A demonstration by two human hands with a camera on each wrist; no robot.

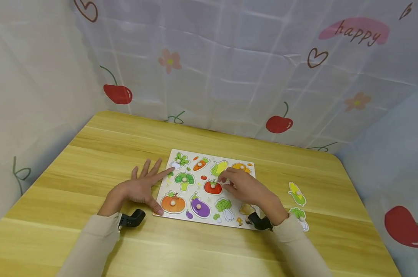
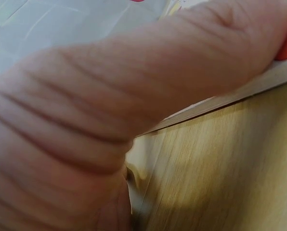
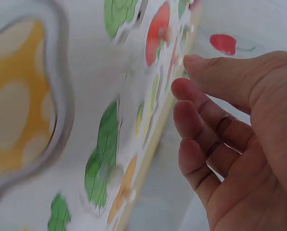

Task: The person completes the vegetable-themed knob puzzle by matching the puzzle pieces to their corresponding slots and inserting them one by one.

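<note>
A white vegetable puzzle board (image 1: 205,184) lies flat on the wooden table, with several knobbed pieces in it. My left hand (image 1: 139,189) is spread at its left side, index fingertip by the radish piece (image 1: 177,163) and thumb on the near left corner by the pumpkin piece (image 1: 172,203). Over the board, my right hand (image 1: 247,186) has bent fingers close to the tomato piece (image 1: 210,188). In the right wrist view, nothing shows between its thumb and fingertips (image 3: 194,115). The cucumber piece (image 3: 102,154) appears there too, hidden by the hand in the head view.
Right of the board, a loose corn piece (image 1: 296,193) and a loose bok choy piece (image 1: 300,218) lie on the table (image 1: 126,246). On the board, the corn picture (image 1: 218,168) and bok choy picture (image 1: 224,207) show no knobs. Printed curtains (image 1: 223,77) hang behind the table.
</note>
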